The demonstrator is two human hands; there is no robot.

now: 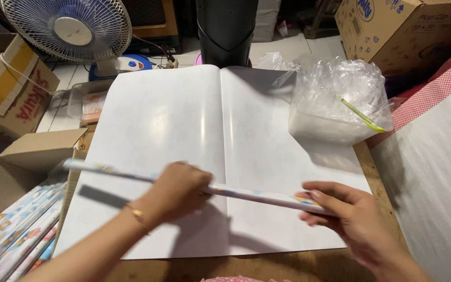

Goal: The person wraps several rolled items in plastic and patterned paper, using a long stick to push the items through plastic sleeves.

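Observation:
A large white sheet of paper (194, 120) with a centre crease lies spread flat on a wooden table (288, 266). Across its near part runs a thin rolled-up tube of patterned paper (257, 195), stretching from left to right just above the sheet. My left hand (176, 190), with a thin bracelet on the wrist, is closed around the tube's middle. My right hand (343, 209) pinches the tube's right end between fingers and thumb.
A clear plastic box stuffed with clear bags and a green stick (335, 104) sits on the sheet's far right corner. More patterned rolls (11, 235) lie in an open carton at left. A desk fan (69, 28), cardboard boxes (403, 31) and a white-covered surface (439, 177) surround the table.

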